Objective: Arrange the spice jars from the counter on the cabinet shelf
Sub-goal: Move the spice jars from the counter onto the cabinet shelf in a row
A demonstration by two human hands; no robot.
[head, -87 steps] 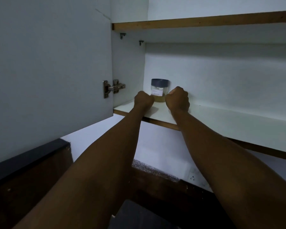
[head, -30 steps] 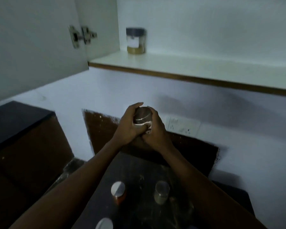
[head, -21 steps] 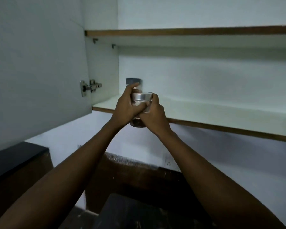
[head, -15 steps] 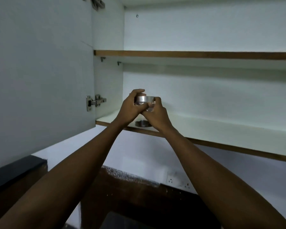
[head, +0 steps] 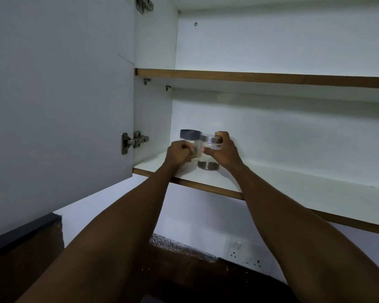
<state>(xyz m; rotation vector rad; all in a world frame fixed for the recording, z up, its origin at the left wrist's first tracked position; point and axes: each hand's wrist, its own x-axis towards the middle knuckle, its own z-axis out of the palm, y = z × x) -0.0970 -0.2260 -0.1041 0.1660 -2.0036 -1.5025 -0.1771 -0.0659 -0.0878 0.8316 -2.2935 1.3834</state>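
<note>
A clear jar with a silver lid (head: 211, 147) and dark spice at its bottom stands on the lower cabinet shelf (head: 271, 189), near the left end. My right hand (head: 224, 150) is wrapped around it from the right. Just left of it stands a clear jar with a dark blue lid (head: 190, 137). My left hand (head: 179, 153) is curled in front of that jar; whether it grips it is hidden.
The open cabinet door (head: 59, 101) hangs at the left with a metal hinge (head: 134, 141). An upper shelf (head: 263, 77) runs above. Below are a white wall, a wall socket (head: 235, 250) and a dark counter backsplash (head: 184, 259).
Both hands raised the silver-lidded jar from the counter to the shelf. It now rests beside the blue-lidded jar, and my left hand has shifted off it to the left.
</note>
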